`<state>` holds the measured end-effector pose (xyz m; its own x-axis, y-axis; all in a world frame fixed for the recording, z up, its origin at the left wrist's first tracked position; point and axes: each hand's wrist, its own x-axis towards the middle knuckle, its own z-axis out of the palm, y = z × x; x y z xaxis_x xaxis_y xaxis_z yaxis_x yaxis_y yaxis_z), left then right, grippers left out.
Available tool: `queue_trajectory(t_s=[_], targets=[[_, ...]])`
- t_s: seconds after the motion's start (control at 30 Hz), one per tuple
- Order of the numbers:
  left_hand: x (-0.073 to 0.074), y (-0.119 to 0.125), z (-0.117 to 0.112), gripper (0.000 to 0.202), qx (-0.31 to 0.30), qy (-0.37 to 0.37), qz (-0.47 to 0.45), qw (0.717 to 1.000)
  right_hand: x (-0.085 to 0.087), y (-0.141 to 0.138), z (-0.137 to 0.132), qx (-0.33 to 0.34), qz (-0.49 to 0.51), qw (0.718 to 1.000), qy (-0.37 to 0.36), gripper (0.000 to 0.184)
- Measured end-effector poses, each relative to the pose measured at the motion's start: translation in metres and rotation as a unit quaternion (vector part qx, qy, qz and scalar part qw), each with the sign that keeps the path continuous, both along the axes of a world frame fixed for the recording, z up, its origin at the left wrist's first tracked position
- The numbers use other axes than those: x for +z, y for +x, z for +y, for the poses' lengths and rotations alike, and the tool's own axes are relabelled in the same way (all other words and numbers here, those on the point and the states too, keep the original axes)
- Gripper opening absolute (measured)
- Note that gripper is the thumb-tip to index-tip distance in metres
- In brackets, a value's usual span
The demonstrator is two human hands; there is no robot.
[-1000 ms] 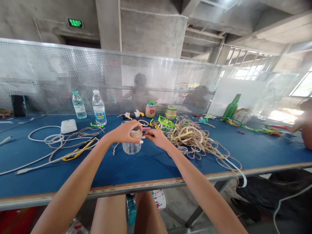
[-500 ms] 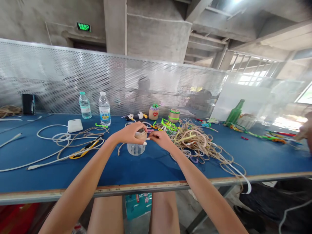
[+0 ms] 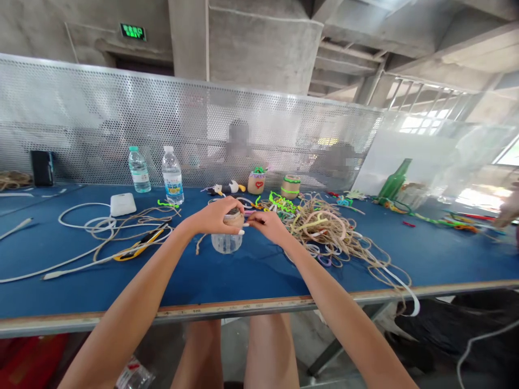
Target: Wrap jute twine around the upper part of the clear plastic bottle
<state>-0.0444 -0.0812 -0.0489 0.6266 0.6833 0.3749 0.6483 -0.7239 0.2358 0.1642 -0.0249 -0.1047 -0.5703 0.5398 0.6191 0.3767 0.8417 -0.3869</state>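
Note:
A clear plastic jar (image 3: pixel 227 242) stands on the blue table (image 3: pixel 251 270), its upper part wound with tan twine (image 3: pixel 234 218). My left hand (image 3: pixel 213 216) is curled over the top of the jar and grips the wound part. My right hand (image 3: pixel 267 226) is pinched shut just right of the jar on a thin strand at the twine; the strand itself is too small to name. A loose tail of twine (image 3: pixel 198 245) hangs down left of the jar.
A heap of twine and coloured pipe cleaners (image 3: pixel 324 227) lies to the right. Left are a yellow utility knife (image 3: pixel 140 246), white cable (image 3: pixel 77 221), a white box (image 3: pixel 123 204) and two water bottles (image 3: pixel 172 175). Two decorated jars (image 3: pixel 257 182) and a green bottle (image 3: pixel 393 182) stand behind. Another person's hand (image 3: pixel 508 210) is at far right.
Both hands stay on the jar with small finger shifts; the right hand's pinch has moved slightly closer to the twine. The camera has shifted a little.

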Motion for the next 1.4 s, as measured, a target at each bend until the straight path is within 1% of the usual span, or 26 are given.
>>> queue_trajectory(t_s=[0.13,0.2,0.27,0.33,0.4,0.5,0.63,0.8,0.9,0.97,1.03,1.07,1.1,1.2,1.27,1.33,1.4], targets=[[0.0,0.003,-0.001,0.042,0.0,0.002,0.001,1.0,0.0,0.0,-0.002,-0.005,-0.003,1.0,-0.009,0.01],[-0.001,0.004,-0.001,0.043,0.012,0.008,-0.001,1.0,-0.001,0.0,-0.002,-0.006,-0.003,1.0,-0.013,0.01],[-0.003,0.004,0.0,0.052,0.034,0.01,-0.015,0.999,-0.001,0.0,-0.002,-0.003,0.001,1.0,-0.019,0.01],[-0.005,0.003,0.002,0.066,0.056,0.006,-0.029,0.998,-0.002,0.0,-0.001,0.0,0.008,1.0,-0.022,0.01],[-0.006,0.002,0.004,0.072,0.072,0.002,-0.029,0.997,-0.002,-0.001,-0.001,-0.002,0.013,1.0,-0.017,0.01],[-0.006,0.003,0.006,0.065,0.084,0.01,-0.022,0.996,-0.002,0.0,-0.001,-0.007,0.01,1.0,-0.007,0.011],[-0.007,0.005,0.007,0.059,0.066,0.033,-0.019,0.997,-0.003,0.002,-0.004,-0.02,-0.007,1.0,-0.015,0.015],[-0.007,0.007,0.004,0.059,0.067,0.041,-0.004,0.997,-0.004,0.002,-0.007,-0.026,-0.012,1.0,-0.011,0.019],[-0.006,0.009,-0.004,0.061,0.097,0.038,0.015,0.994,-0.005,0.002,-0.007,-0.021,-0.015,1.0,-0.001,0.019],[-0.003,0.011,-0.009,0.063,0.14,0.025,0.037,0.989,-0.006,0.001,-0.006,-0.013,-0.018,1.0,0.005,0.02],[0.003,0.013,-0.012,0.066,0.176,0.002,0.074,0.982,-0.007,0.001,-0.005,-0.003,-0.023,1.0,0.01,0.021],[0.008,0.013,-0.012,0.067,0.181,-0.008,0.094,0.979,-0.008,0.001,-0.005,0.002,-0.025,1.0,0.011,0.022],[0.013,0.013,-0.012,0.068,0.173,-0.016,0.114,0.978,-0.009,0.001,-0.004,0.006,-0.027,1.0,0.011,0.022],[0.028,0.014,-0.009,0.065,0.113,-0.037,0.157,0.98,-0.012,0.0,-0.002,0.008,-0.024,1.0,0.016,0.025],[0.033,0.014,-0.005,0.062,0.089,-0.044,0.171,0.98,-0.014,-0.001,-0.002,0.005,-0.022,0.999,0.025,0.024],[0.033,0.013,-0.002,0.059,0.072,-0.04,0.164,0.983,-0.014,-0.001,-0.003,0.006,-0.024,0.999,0.029,0.024],[0.027,0.01,0.001,0.057,0.048,-0.032,0.139,0.989,-0.012,-0.002,-0.005,0.008,-0.025,0.999,0.025,0.024]])
